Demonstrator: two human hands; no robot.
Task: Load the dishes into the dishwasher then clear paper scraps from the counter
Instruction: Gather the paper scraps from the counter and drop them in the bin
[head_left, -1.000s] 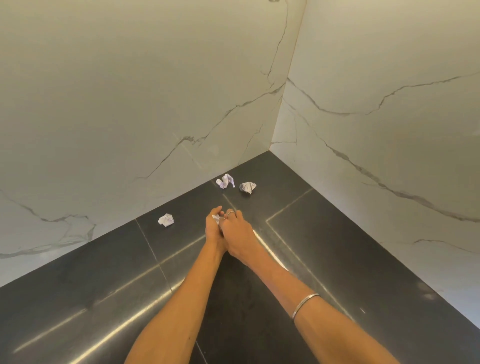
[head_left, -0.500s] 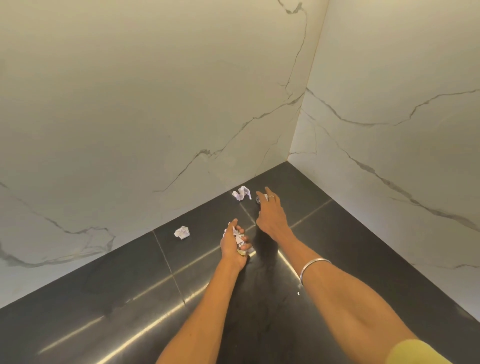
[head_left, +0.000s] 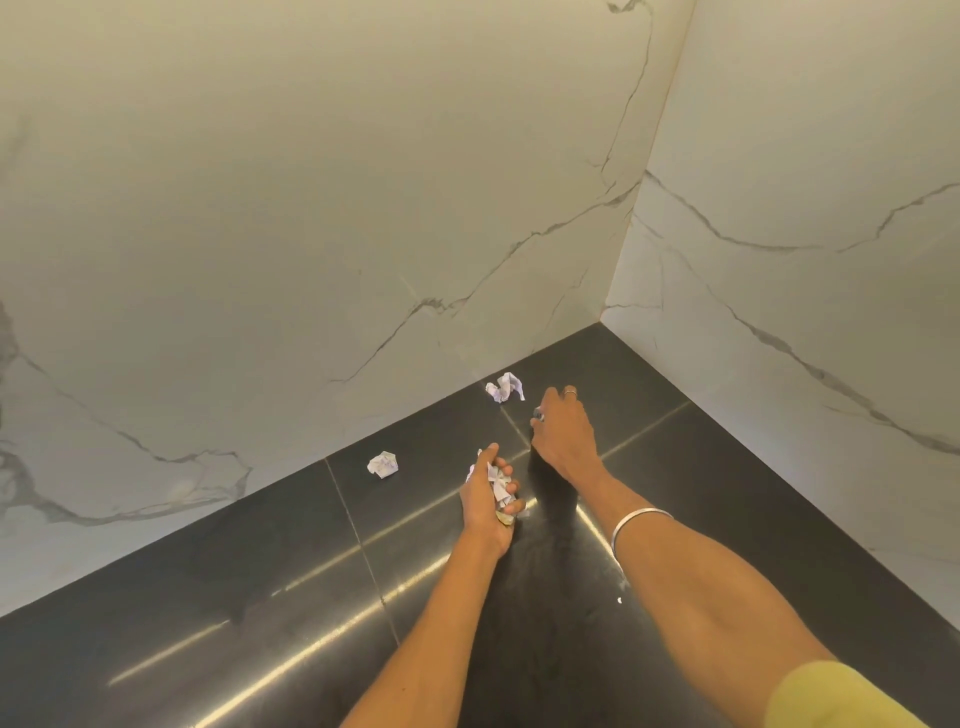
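My left hand (head_left: 485, 501) holds a bunch of crumpled white paper scraps (head_left: 497, 480) just above the dark counter (head_left: 737, 499). Farther back, my right hand (head_left: 565, 434) is palm down with its fingers curled over another paper scrap (head_left: 537, 414); only a small edge of that scrap shows under the fingers. A loose crumpled scrap (head_left: 505, 387) lies just left of my right hand, near the wall. One more scrap (head_left: 383, 464) lies on the counter to the left of my left hand.
The counter sits in a corner between two white marble walls (head_left: 311, 260), which close it off at the back and on the right. A tiny white fleck (head_left: 619, 600) lies beside my right forearm.
My hands have parted. The left keeps the gathered scraps and has drawn slightly back. The right has reached forward and closed over the scrap near the corner.
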